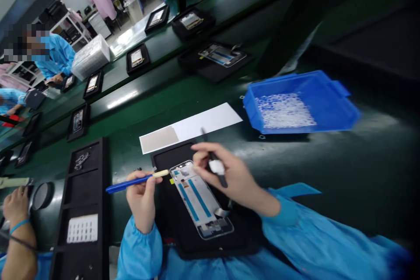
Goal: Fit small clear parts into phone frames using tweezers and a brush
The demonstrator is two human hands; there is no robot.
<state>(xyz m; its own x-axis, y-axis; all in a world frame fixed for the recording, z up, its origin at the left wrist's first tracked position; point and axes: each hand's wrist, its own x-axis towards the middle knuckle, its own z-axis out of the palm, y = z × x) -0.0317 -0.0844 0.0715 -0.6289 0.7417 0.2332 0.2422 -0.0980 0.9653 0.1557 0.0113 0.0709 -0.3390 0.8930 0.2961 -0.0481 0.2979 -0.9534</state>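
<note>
A phone frame [201, 200] with two blue strips lies on a black mat [210, 236] in front of me. My left hand [141, 199] is closed round a blue stick [131, 182] with a cream tip that touches the frame's top left corner. My right hand [229, 176] is closed on dark tweezers [216, 164] and a small white piece [216, 166], just above the frame's top right corner. Both sleeves are blue.
A white sheet [193, 126] lies beyond the mat. A blue bin [328, 100] of clear small parts stands at right. A black compartment tray [83, 210] stands at left. Black trays with phones ride the green belt [138, 96]. A co-worker's hand [16, 205] is at far left.
</note>
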